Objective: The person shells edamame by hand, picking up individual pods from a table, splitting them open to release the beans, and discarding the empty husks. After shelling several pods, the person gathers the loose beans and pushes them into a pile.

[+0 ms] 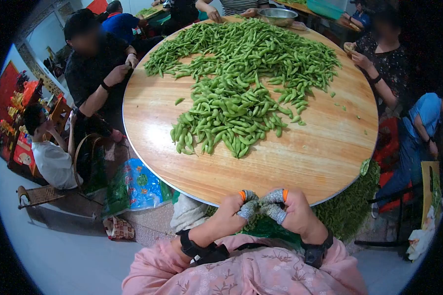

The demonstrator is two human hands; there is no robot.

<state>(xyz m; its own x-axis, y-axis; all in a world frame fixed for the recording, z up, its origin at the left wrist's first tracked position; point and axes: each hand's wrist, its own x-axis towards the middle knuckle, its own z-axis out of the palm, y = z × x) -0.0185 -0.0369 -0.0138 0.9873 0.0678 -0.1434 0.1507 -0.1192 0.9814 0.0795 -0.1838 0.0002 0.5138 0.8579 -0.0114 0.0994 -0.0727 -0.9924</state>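
Note:
Both of my hands meet at the near edge of a round wooden table [147,110], with grey wraps and orange bands on some fingers. My left hand [234,211] is closed, its fingertips pinched together beside those of my right hand [294,209], also closed. Whatever lies between the fingertips is too small to make out. Beyond them on the tabletop is a large heap of green pods [231,110], spread from the middle to the far edge. One loose pod [179,101] lies left of the heap.
People sit around the table, with a person's hands [117,74] at the left edge and others at the right and far edges. A metal bowl [277,16] stands at the far side. Green plant matter [347,209] is piled below the table at right.

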